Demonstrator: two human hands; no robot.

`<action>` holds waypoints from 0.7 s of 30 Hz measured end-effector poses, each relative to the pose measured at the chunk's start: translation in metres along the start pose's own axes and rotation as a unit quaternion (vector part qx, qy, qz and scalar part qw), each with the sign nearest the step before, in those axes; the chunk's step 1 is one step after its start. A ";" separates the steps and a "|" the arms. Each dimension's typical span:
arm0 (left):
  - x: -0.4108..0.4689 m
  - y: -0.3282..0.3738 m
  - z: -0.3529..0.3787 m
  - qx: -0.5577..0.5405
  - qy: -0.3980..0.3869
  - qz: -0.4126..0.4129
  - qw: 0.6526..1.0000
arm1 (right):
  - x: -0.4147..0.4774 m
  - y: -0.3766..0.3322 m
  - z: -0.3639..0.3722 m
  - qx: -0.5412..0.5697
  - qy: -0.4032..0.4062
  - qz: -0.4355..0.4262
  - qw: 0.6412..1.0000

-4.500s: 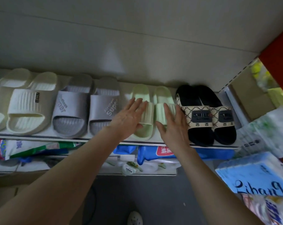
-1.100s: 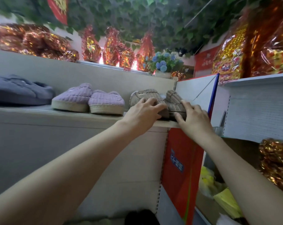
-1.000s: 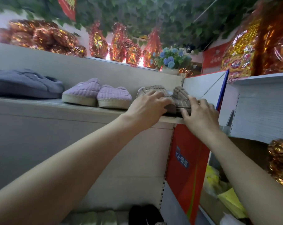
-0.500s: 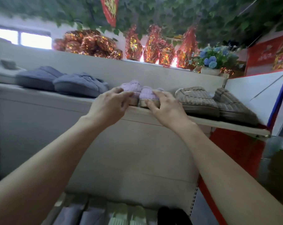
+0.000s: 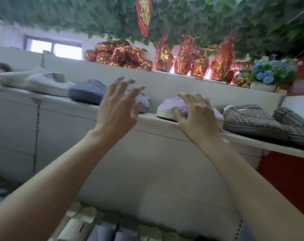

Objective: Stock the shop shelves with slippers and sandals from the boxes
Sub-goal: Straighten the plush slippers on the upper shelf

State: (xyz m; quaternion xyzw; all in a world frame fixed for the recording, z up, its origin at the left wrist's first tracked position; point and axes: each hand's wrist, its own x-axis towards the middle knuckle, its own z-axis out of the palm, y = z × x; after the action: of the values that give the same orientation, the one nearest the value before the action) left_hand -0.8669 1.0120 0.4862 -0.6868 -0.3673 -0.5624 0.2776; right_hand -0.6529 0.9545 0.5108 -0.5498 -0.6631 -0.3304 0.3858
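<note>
Right hand (image 5: pixel 197 119) — on lilac slipper (image 5: pixel 171 106)

The white shelf (image 5: pixel 252 141) carries, left to right: white slippers (image 5: pixel 43 82), blue-grey slippers (image 5: pixel 86 91), lilac slippers (image 5: pixel 172 106), grey-brown ribbed slippers (image 5: pixel 248 117).

On the white shelf (image 5: pixel 147 117) sit lilac slippers (image 5: pixel 172 106) with cream soles, flanked by plain blue-grey slippers (image 5: pixel 86 92) to the left and taupe slippers (image 5: pixel 252 119) with ribbed stripes to the right. Off-white slippers (image 5: pixel 43 82) lie at the upper left of the frame. Above them, foil packages (image 5: pixel 120 55) glitter red and gold under green leaves (image 5: pixel 200 18), where a red banner (image 5: pixel 144 16) carries gold marks. Blue flowers (image 5: pixel 266 75) fill a white pot (image 5: pixel 261 87) at the upper right. A plain red panel (image 5: pixel 287 180) shows at the lower right, and cream slides (image 5: pixel 78 223) and grey slides (image 5: pixel 102 230) along the bottom edge.
</note>
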 end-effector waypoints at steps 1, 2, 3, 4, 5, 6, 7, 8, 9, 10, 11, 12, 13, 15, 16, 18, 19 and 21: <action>0.000 -0.024 -0.006 0.018 0.005 -0.027 0.999 | 0.005 -0.020 0.006 0.021 -0.007 -0.008 1.000; -0.001 -0.049 -0.012 0.032 -0.003 -0.056 0.998 | 0.012 -0.040 0.013 0.038 -0.019 -0.015 0.999; -0.002 -0.074 -0.016 0.043 -0.025 -0.087 0.995 | 0.018 -0.060 0.021 0.055 -0.036 -0.017 0.998; -0.001 -0.098 -0.018 0.054 -0.058 -0.114 0.990 | 0.025 -0.078 0.029 0.075 -0.057 -0.011 0.996; 0.000 -0.117 -0.019 0.063 -0.094 -0.131 0.985 | 0.032 -0.095 0.038 0.094 -0.080 0.002 0.992; 0.001 -0.133 -0.019 0.063 -0.123 -0.139 0.981 | 0.039 -0.110 0.047 0.108 -0.101 0.018 0.989; 0.004 -0.144 -0.020 0.050 -0.145 -0.139 0.978 | 0.046 -0.123 0.056 0.112 -0.119 0.035 0.986; 0.006 -0.150 -0.020 0.029 -0.161 -0.135 0.977 | 0.051 -0.133 0.065 0.105 -0.133 0.051 0.984; 0.008 -0.154 -0.020 0.007 -0.174 -0.129 0.976 | 0.055 -0.140 0.074 0.090 -0.143 0.067 0.983; 0.010 -0.157 -0.019 -0.006 -0.184 -0.116 0.976 | 0.058 -0.145 0.081 0.072 -0.149 0.083 0.983; 0.011 -0.157 -0.017 -0.009 -0.191 -0.101 0.976 | 0.059 -0.146 0.087 0.059 -0.152 0.098 0.982; 0.012 -0.160 -0.015 -0.009 -0.196 -0.084 0.977 | 0.060 -0.149 0.092 0.049 -0.150 0.110 0.981; 0.012 -0.162 -0.012 -0.009 -0.197 -0.073 0.978 | 0.059 -0.150 0.097 0.047 -0.146 0.117 0.981; 0.011 -0.168 -0.005 -0.013 -0.195 -0.071 0.978 | 0.057 -0.154 0.103 0.046 -0.132 0.120 0.983; 0.011 -0.171 -0.002 -0.017 -0.196 -0.076 0.978 | 0.057 -0.155 0.106 0.046 -0.128 0.122 0.983; 0.009 -0.173 0.003 -0.024 -0.196 -0.081 0.977 | 0.059 -0.158 0.108 0.046 -0.129 0.128 0.982; 0.009 -0.173 0.005 -0.026 -0.194 -0.081 0.977 | 0.060 -0.158 0.109 0.042 -0.132 0.130 0.982; 0.009 -0.173 0.007 -0.026 -0.191 -0.084 0.978 | 0.061 -0.158 0.110 0.030 -0.137 0.129 0.982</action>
State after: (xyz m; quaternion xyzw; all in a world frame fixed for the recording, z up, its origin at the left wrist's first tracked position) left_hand -1.0037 1.1189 0.4885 -0.7554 -0.4552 -0.4514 0.1358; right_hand -0.8309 1.0502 0.5091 -0.6585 -0.6431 -0.1794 0.3474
